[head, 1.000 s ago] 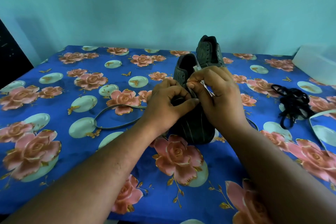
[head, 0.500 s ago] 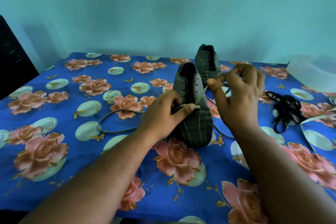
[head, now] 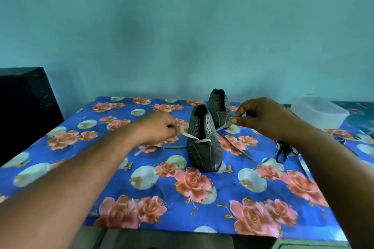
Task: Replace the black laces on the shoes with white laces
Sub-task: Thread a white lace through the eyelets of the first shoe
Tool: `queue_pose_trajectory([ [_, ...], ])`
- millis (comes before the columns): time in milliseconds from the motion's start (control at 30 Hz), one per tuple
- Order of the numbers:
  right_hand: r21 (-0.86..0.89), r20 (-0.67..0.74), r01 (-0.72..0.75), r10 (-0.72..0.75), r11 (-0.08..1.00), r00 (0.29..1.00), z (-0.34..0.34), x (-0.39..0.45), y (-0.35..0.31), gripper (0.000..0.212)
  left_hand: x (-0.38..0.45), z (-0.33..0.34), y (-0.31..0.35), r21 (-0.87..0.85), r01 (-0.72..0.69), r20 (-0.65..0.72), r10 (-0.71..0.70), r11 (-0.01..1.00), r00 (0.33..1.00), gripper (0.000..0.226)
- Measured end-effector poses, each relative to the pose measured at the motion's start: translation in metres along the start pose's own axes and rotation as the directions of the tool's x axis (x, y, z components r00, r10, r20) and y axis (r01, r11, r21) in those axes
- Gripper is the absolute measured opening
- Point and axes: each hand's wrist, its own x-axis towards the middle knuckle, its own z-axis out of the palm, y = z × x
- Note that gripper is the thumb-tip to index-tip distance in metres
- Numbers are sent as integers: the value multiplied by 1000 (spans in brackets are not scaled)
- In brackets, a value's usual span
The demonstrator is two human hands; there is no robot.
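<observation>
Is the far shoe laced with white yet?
No, the far shoe shows bare eyelets, while the white lace runs only through the near shoe.

I see dim, even light with teal cast; source not visible. Wall (head: 182,26) shows soft dark patches, no hard shadows. No glare. Left hand (head: 159,127) and forearm smeared by motion blur, tablecloth (head: 232,184) pattern soft at left edge. Wide-angle bending near frame borders. Whole picture slightly soft.

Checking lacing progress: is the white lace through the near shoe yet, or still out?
In. The white lace crosses the near shoe at its lowest eyelets; left hand and right hand each pinch an end.
</observation>
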Motion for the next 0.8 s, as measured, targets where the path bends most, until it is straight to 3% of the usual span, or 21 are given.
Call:
queue_pose_trajectory([
  [200,170,-104,121,-104,978,989,-71,-25,-61,5,-46,-90,58,122,-89,-89,100,989,991,43],
  [333,400,-126,147,-105,905,987,-114,-35,-104,5,-72,-146,97,8,-129,-184,128,992,975,42],
  [433,463,-163,196,-135,865,977,-142,-41,-139,11,-90,-180,124,-112,-176,-253,143,978,957,44],
  [600,539,-217,255,-160,803,963,-177,-51,-187,10,-122,-226,166,-86,-267,-383,215,960,898,42],
  [800,647,-291,309,-149,697,945,-197,-61,-218,12,-140,-247,188,-43,-373,-564,285,927,775,33],
])
